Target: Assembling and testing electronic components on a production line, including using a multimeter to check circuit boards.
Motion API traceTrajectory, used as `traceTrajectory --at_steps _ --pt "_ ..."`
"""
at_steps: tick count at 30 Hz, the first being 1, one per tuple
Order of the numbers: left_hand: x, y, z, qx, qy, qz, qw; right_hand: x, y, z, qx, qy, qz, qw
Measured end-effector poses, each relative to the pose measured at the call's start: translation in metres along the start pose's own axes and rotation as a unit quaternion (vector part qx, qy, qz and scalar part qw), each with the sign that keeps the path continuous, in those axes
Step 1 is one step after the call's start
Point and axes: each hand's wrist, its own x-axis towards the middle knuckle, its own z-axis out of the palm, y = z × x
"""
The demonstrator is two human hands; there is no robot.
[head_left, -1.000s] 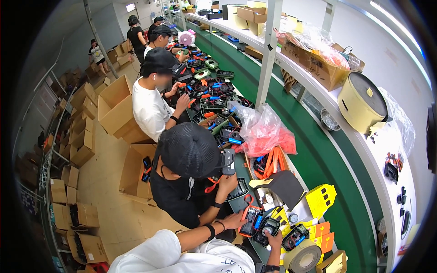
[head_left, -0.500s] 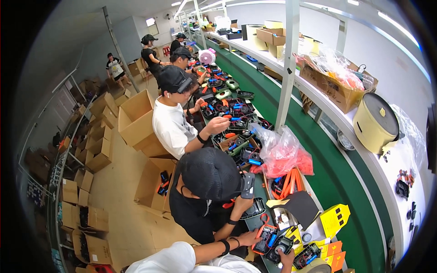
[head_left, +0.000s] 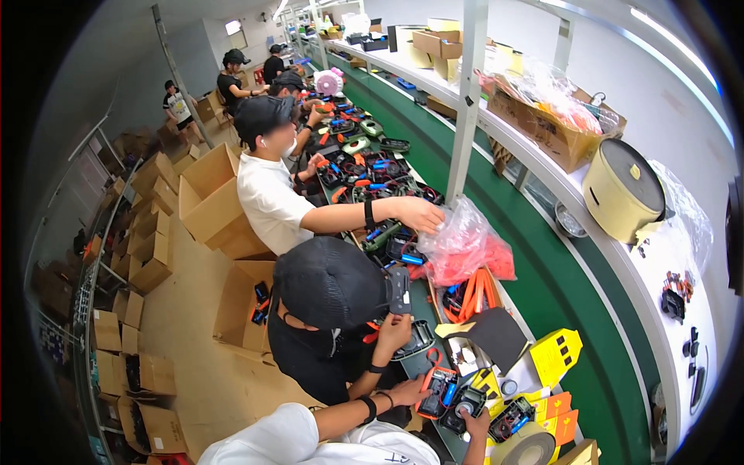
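At the lower middle, my left hand (head_left: 408, 392) grips the left edge of an orange-edged black plastic casing (head_left: 439, 387), which has a blue cylinder and wiring inside. My right hand (head_left: 477, 425) is closed around the near end of a black casing half (head_left: 463, 407) with a round grey part in it. The two pieces lie side by side. Right of my right hand lies another open black casing (head_left: 511, 418), also with a blue cylinder. A large grey roll (head_left: 527, 446) sits closest to me.
Beside me a person in a black cap (head_left: 333, 283) holds a dark device. Farther along, a white-shirted person reaches to a plastic bag (head_left: 465, 244) of red parts. Casings pile along the bench. A yellow carton (head_left: 556, 356), green conveyor (head_left: 542, 287) and shelf (head_left: 570, 170) lie rightward.
The white-shirted person's arm has stretched across to the plastic bag. The whole view has shifted slightly. My hands stay on the same two casings.
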Motion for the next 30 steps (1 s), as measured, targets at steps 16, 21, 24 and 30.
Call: traceTrajectory --at_steps 16,21,24,30 --pt "-0.003 0.006 -0.005 -0.008 -0.018 -0.007 1.000 -0.011 -0.024 -0.007 0.014 -0.003 0.014 1.000" --pt "-0.004 0.001 -0.002 0.000 0.008 -0.002 1.000 -0.016 -0.040 -0.010 -0.020 -0.009 0.032 0.999" --pt "-0.003 0.000 0.000 0.003 0.012 0.004 1.000 -0.017 -0.045 -0.011 -0.028 -0.005 0.040 0.999" --pt "-0.005 0.006 -0.005 0.006 0.018 0.006 1.000 -0.012 -0.033 -0.009 -0.017 -0.016 0.026 0.999"
